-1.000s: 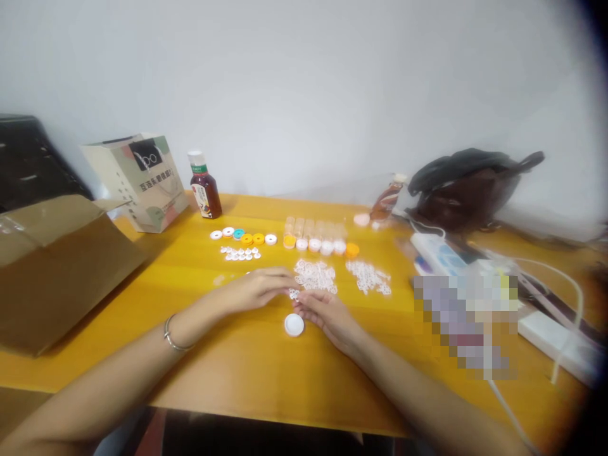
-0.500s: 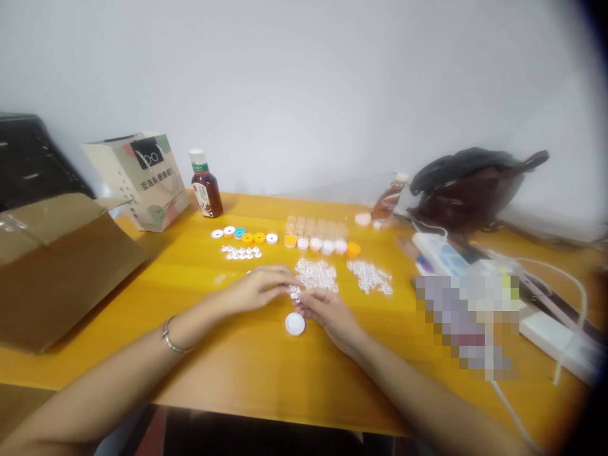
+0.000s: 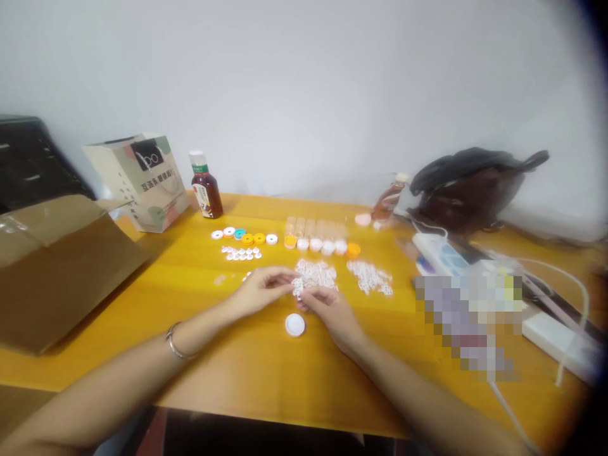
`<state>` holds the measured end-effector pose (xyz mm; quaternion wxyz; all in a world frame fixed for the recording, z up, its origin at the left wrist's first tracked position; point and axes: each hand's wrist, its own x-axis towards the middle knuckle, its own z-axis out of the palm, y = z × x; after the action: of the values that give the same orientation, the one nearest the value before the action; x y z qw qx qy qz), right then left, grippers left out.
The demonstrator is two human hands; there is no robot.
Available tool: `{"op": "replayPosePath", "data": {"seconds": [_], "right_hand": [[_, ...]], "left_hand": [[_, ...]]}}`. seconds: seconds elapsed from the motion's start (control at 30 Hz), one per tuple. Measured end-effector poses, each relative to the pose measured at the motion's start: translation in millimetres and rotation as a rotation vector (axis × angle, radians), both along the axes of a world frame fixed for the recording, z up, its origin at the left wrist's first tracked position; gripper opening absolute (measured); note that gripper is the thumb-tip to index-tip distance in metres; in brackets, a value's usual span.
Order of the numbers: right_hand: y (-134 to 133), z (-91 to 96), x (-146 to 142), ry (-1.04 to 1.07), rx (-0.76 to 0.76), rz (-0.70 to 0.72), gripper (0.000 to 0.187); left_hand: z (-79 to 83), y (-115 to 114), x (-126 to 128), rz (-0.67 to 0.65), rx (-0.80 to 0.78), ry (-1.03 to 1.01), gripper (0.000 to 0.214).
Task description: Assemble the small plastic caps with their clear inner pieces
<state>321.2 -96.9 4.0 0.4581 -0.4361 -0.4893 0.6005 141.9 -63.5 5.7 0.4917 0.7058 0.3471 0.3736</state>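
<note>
Between the fingertips of both hands is a small white plastic piece with holes (image 3: 297,287). My left hand (image 3: 265,288) pinches it from the left, and my right hand (image 3: 327,310) grips it from the right. Just below them a round white cap (image 3: 295,325) lies on the table. Behind my hands is a pile of small white plastic pieces (image 3: 317,273), with a second pile (image 3: 370,277) to its right. Small white discs (image 3: 242,254) lie in rows beyond my left hand, and a few more are partly hidden by it.
Farther back stand a row of coloured round caps (image 3: 259,239) and clear tubes with caps (image 3: 316,231). A cardboard box (image 3: 71,272), paper bag (image 3: 152,183) and dark bottle (image 3: 207,190) are at left. A power strip (image 3: 439,253), cables and a dark bag (image 3: 470,190) occupy the right.
My left hand has shifted slightly, its fingers arching higher over the white piece. The piece has moved a little up and right. The right hand stays nearly in place.
</note>
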Motion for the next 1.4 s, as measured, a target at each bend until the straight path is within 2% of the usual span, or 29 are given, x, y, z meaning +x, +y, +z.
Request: {"op": "replayPosePath", "data": {"seconds": [0.07,0.2,0.4,0.6,0.93,1.17,1.4], "right_hand": [[1,-1.4,0,0.005,-0.003,-0.002,0.016],[3,-6.0,-1,0.040,-0.025,-0.007,0.018],[4,-11.2,0,0.077,-0.064,-0.004,0.021],[3,-8.7,0,0.066,-0.065,-0.004,0.021],[1,-1.3,0,0.014,-0.004,0.005,0.019],[0,1.1,-1,-0.070,0.073,-0.004,0.019],[4,-0.1,-2,-0.081,0.104,-0.008,0.019]], "left_hand": [[-0.6,1,0,0.003,0.047,0.026,0.031],[-0.8,2,0,0.023,0.111,0.068,0.025],[-0.9,1,1,0.050,0.056,0.066,0.025],[-2.4,-1,2,0.038,-0.014,0.017,0.026],[2.0,-4,2,0.027,0.009,0.017,0.029],[0.9,-10,11,0.105,-0.117,-0.121,0.025],[0.5,-11,17,0.132,-0.128,-0.250,0.029]]}}
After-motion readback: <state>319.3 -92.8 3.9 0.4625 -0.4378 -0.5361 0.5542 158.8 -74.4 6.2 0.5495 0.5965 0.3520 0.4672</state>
